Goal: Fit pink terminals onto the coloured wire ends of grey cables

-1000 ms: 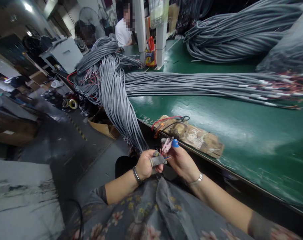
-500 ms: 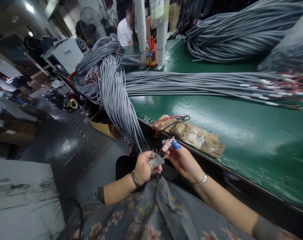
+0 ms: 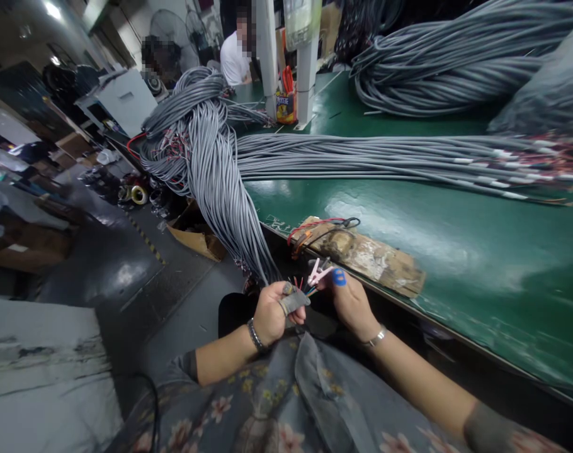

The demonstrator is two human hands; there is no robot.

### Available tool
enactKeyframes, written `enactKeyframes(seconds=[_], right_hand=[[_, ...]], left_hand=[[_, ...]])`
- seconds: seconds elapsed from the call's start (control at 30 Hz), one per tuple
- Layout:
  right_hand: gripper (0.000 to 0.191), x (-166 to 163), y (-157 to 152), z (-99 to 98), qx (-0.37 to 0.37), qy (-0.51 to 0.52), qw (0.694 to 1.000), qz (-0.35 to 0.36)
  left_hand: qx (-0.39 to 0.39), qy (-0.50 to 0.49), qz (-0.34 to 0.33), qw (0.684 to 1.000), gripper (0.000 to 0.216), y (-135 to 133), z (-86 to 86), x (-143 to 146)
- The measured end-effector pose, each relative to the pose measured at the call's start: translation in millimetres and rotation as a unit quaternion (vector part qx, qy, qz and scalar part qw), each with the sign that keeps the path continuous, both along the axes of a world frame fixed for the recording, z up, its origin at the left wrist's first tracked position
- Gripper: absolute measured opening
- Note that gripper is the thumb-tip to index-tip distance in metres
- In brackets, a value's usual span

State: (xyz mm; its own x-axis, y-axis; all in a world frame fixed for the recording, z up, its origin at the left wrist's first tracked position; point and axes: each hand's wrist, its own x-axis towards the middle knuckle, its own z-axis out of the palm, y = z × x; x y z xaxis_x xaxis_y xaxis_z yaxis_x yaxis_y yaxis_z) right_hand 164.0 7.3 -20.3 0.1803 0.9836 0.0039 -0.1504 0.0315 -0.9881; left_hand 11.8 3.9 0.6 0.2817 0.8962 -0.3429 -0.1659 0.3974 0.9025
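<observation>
Several thin coloured wires fan out from my left hand, which is closed around a cable end; its thumb and finger are wrapped in grey tape. A small pink clip stands at the wires, its two handles spread in a V. Whether its jaws grip a wire is too small to tell. Just right of the clip is my right hand, blue tape on the thumb, fingers apart and the thumb close to one handle. Its other fingertips are partly hidden.
A worn wooden board with red and black leads lies along the green bench edge. Grey cable bundles drape over the bench's left end; more cables stretch across it. An open cardboard box stands on the floor.
The pink clip's handles have gone from squeezed together to spread apart. My right hand has shifted slightly right, its fingers loosening from the clip. My left hand has stayed nearly in place.
</observation>
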Motion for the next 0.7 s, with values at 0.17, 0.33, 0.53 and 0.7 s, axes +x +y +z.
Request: enactKeyframes(seconds=[0.17, 0.33, 0.53, 0.7], right_hand=[[0.058, -7, 5, 0.4, -0.06, 0.154, 0.985, 0.054], [0.05, -14, 8, 4.0, -0.107, 0.265, 0.957, 0.04], [0.058, -7, 3, 4.2, -0.115, 0.251, 0.956, 0.098], [0.058, 8, -5, 6.0, -0.159, 0.196, 0.939, 0.232]], left_hand=[[0.007, -0.008, -0.007, 1.0, 0.038, 0, -3.4, 0], [-0.001, 0.004, -0.011, 1.0, 0.037, 1, -3.9, 2], [-0.003, 0.03, -0.025, 0.999, 0.041, 2, -4.1, 1], [0.005, 0.06, -0.054, 0.997, 0.047, -2, 3.9, -3]])
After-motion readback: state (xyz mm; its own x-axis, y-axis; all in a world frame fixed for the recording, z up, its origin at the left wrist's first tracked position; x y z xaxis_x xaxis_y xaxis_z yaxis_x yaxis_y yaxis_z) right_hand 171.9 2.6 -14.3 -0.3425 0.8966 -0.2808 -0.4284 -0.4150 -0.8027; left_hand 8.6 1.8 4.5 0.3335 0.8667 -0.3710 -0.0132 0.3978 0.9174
